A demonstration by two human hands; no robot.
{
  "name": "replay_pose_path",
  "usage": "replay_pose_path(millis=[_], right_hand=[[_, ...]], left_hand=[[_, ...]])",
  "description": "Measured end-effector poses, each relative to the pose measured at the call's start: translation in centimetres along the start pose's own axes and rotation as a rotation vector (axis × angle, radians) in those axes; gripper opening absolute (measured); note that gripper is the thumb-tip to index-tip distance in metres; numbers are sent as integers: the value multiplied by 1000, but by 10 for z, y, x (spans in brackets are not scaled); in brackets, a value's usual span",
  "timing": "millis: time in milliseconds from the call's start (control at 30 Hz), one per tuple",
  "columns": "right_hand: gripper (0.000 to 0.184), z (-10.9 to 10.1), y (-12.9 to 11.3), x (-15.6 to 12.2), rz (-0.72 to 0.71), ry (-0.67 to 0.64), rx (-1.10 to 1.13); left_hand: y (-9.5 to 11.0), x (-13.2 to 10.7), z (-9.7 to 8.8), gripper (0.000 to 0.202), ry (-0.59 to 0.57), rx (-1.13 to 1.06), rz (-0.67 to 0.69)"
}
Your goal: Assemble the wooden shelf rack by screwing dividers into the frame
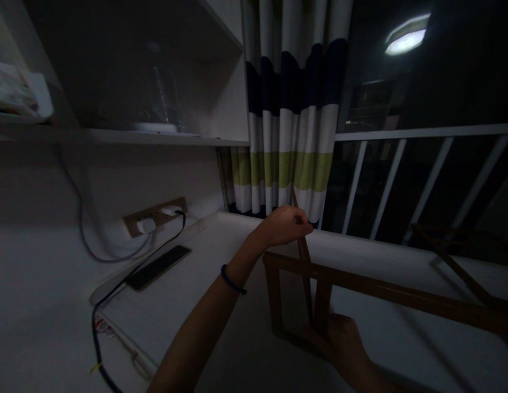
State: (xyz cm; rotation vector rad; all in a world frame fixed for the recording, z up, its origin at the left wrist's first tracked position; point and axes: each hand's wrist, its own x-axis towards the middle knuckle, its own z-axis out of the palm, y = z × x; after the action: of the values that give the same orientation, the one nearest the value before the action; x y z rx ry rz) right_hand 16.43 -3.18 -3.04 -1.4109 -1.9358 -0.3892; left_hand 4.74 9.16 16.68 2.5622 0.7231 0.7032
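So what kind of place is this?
Likely a home bedroom or study at night: a white desk with a shelf above, a striped curtain beside a dark railed window. The left hand and right hand grip a wooden frame.

Outstretched left hand (283, 225), fingers (302, 220) pinched together; right hand (344, 343) lower and nearer, fingers curled tight.

Desk (163, 311) lies open left of the wooden frame (380, 295) (phone (157, 267), cable (94, 333) farther left).
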Motion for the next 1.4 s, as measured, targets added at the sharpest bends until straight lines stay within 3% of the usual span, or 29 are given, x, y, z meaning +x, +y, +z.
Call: replay_pose_path(millis=[267, 700, 1100, 1267, 1400], right_hand=[[35, 1, -1, -5, 80, 85, -50], [37, -1, -1, -1, 178, 33, -214], [23, -3, -12, 9, 437, -15, -80], [32, -11, -18, 26, 550, 17, -62], [48, -19, -20, 38, 554, 65, -90]], left_hand=[[0, 1, 5, 16, -49, 52, 57], [-4, 15, 11, 18, -115, 115, 77], [3, 18, 10, 18, -215, 104, -1], [2, 18, 10, 18, -239, 93, -30], [2, 17, 10, 19, -252, 79, -34]])
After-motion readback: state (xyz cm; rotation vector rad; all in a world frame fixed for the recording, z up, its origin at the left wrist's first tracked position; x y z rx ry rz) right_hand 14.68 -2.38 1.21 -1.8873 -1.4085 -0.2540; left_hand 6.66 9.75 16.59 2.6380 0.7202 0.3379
